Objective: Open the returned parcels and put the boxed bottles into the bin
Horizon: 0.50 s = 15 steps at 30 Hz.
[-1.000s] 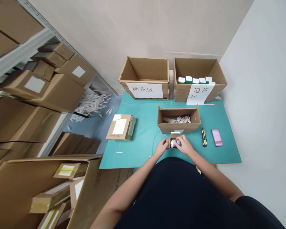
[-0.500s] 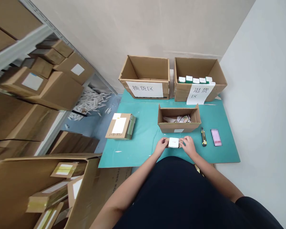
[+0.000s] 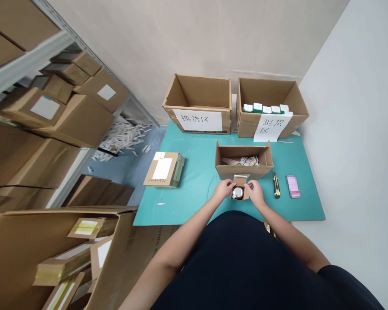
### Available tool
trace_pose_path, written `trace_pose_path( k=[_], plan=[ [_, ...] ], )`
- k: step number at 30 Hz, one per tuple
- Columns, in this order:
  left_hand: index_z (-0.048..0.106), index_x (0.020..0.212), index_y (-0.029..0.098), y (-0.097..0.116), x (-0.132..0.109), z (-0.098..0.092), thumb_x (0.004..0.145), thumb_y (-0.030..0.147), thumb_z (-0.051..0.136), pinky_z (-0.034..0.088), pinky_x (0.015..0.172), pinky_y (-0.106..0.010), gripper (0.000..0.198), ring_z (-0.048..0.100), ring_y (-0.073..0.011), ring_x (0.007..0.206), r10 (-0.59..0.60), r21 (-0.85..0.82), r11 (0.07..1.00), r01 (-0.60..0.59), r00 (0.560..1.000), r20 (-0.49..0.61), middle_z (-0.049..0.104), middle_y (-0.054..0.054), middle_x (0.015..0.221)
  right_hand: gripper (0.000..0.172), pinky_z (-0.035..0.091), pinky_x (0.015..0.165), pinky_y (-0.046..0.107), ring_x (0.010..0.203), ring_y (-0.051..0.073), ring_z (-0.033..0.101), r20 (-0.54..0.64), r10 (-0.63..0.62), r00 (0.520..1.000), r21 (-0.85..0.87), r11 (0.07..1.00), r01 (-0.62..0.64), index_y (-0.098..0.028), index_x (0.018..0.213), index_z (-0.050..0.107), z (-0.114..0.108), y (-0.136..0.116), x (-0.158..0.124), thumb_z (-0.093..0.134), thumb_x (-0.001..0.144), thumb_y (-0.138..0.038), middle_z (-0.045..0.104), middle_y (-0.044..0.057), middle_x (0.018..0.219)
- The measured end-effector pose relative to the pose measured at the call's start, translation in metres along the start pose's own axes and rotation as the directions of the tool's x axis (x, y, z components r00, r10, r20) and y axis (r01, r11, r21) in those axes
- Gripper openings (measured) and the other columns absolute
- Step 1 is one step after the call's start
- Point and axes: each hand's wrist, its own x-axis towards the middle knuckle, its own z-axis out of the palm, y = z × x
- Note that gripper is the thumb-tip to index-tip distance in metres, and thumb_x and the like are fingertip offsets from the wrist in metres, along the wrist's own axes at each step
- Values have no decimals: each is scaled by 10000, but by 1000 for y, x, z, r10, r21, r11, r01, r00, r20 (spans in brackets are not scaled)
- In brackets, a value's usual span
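Note:
A small brown cardboard box (image 3: 239,190) sits on the teal mat (image 3: 194,189) just in front of me, its lid flap raised and a white and dark item showing inside. My left hand (image 3: 223,189) grips its left side with curled fingers. My right hand (image 3: 254,192) grips its right side the same way. Right behind it stands an open cardboard box (image 3: 243,170) with crumpled paper scraps inside.
A yellow-black utility knife (image 3: 276,185) and a pink packet (image 3: 292,186) lie to the right. Two large labelled cartons (image 3: 198,119) (image 3: 272,123) stand at the wall; the right one holds green-white boxes. A flat labelled parcel (image 3: 164,169) lies left. Shelves and cartons (image 3: 51,125) crowd the left.
Half a second ago the small box was closed, its white label facing up; now its lid flap stands raised and the contents show. Both hands have stayed on its sides.

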Motion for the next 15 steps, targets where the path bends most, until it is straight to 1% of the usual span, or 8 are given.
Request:
trace_pose_path(
  k=[2, 3, 4, 7, 8, 9, 12, 15],
  plan=[
    [655, 676, 205, 1, 3, 2, 811, 377, 632, 390, 623, -274, 220, 572, -179, 649, -30, -11, 999, 30, 999, -10, 654, -9, 661, 195, 463, 794, 342, 842, 231, 572, 32, -113, 993, -137, 984, 116, -214, 843, 624, -7, -2, -3, 520, 970, -319, 619, 62, 854],
    [651, 681, 204, 0, 3, 3, 812, 384, 629, 380, 614, -273, 224, 566, -176, 640, -38, -19, 999, 38, 999, -15, 647, -5, 654, 176, 446, 817, 352, 870, 239, 567, 106, -189, 976, -212, 955, 207, -211, 852, 636, -11, -3, -4, 522, 972, -269, 627, 73, 873],
    [647, 685, 203, -1, 3, 4, 814, 394, 622, 373, 608, -272, 232, 559, -173, 632, -43, -26, 999, 42, 999, -19, 639, -2, 646, 170, 429, 832, 361, 893, 246, 562, 211, -263, 941, -270, 910, 315, -207, 872, 652, -16, -6, -6, 518, 975, -225, 638, 84, 892],
    [632, 689, 200, -6, 0, 6, 821, 429, 606, 364, 600, -268, 266, 547, -165, 622, -50, -54, 997, 49, 998, -25, 619, 7, 632, 185, 391, 827, 371, 918, 255, 557, 524, -394, 755, -313, 736, 601, -192, 1009, 684, -28, -19, -7, 504, 982, -157, 668, 104, 935],
    [628, 690, 199, -7, 0, 6, 821, 440, 604, 365, 599, -266, 275, 547, -162, 623, -50, -64, 997, 48, 998, -25, 617, 9, 632, 195, 384, 819, 372, 922, 257, 561, 583, -403, 706, -315, 689, 653, -188, 1063, 681, -30, -25, -6, 505, 985, -155, 676, 108, 945],
    [627, 691, 198, -8, -1, 7, 818, 449, 605, 367, 598, -264, 282, 549, -160, 624, -49, -75, 996, 47, 999, -23, 617, 10, 632, 208, 380, 813, 373, 926, 258, 568, 619, -400, 676, -322, 656, 683, -183, 1113, 672, -31, -31, -4, 510, 986, -157, 684, 111, 952],
    [630, 690, 197, -9, 0, 9, 804, 480, 617, 379, 591, -260, 305, 556, -158, 622, -42, -108, 993, 40, 999, -14, 623, 14, 626, 270, 381, 807, 375, 938, 265, 605, 664, -349, 661, -355, 631, 690, -168, 1225, 639, -30, -49, 5, 556, 969, -162, 712, 129, 974],
    [636, 694, 199, -9, 0, 11, 794, 507, 621, 402, 590, -258, 325, 569, -159, 625, -29, -140, 990, 29, 1000, -4, 635, 13, 630, 281, 399, 801, 380, 945, 274, 644, 698, -280, 659, -376, 640, 670, -145, 1229, 646, -22, -62, 13, 566, 959, -150, 733, 157, 983]
  ],
)
